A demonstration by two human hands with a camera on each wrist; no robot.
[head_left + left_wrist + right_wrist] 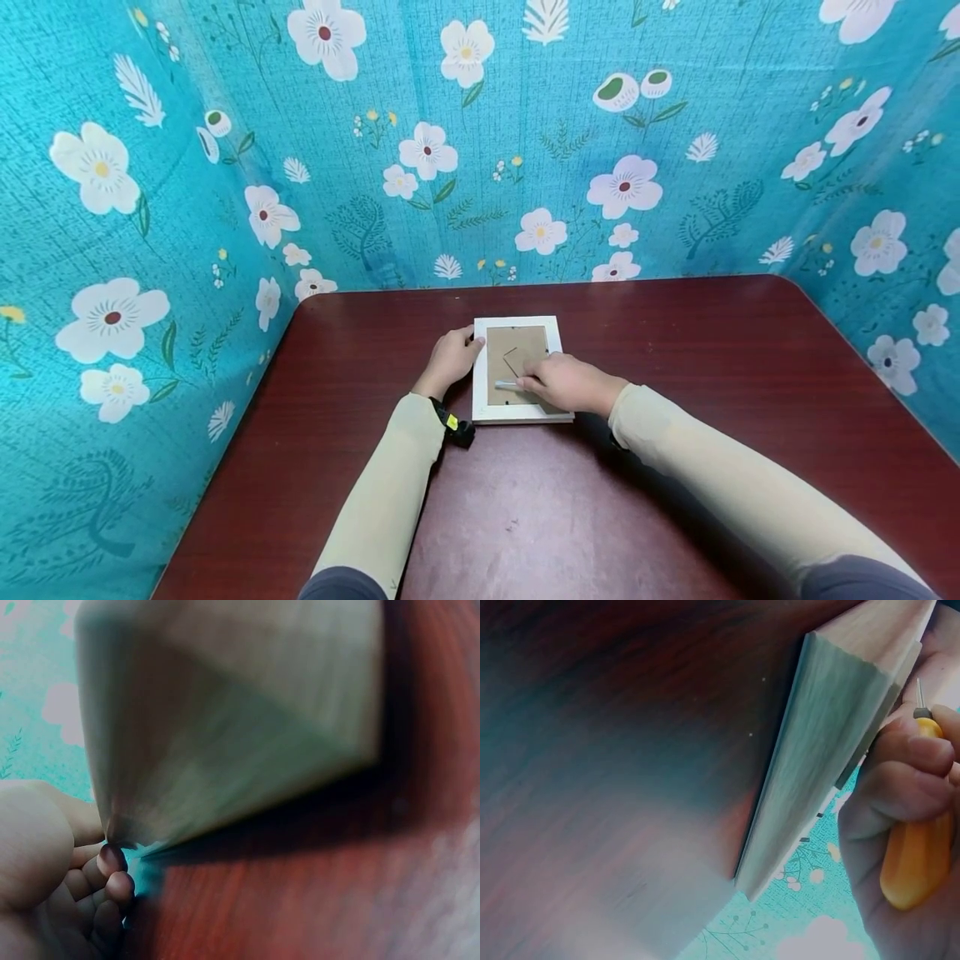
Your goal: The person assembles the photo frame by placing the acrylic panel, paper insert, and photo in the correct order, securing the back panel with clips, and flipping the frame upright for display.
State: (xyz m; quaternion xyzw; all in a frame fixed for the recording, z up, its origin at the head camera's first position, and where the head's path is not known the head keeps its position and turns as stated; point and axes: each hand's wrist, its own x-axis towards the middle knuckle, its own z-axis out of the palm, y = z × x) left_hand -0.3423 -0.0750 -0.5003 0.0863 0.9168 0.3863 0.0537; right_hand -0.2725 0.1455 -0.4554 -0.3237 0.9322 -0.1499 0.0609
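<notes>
A white picture frame [519,322] lies face down on the table with its brown backing board [532,342] showing. Small dark tabs sit along the inner edge of the rim. My left hand [452,360] grips the frame's left side, thumb at the rim and fingers curled against the edge. Over the lower part of the backing, my right hand [573,383] holds a small tool with an orange handle [915,862], fingers wrapped round it. Its thin metal tip [920,691] sticks out past the fingers and points left across the board in the head view.
The dark red wooden table [360,350] has rounded far corners. A turquoise flowered curtain [465,167] hangs behind it and along both sides. A black strap with a small camera [460,429] is on the left wrist, close to the frame's lower left corner.
</notes>
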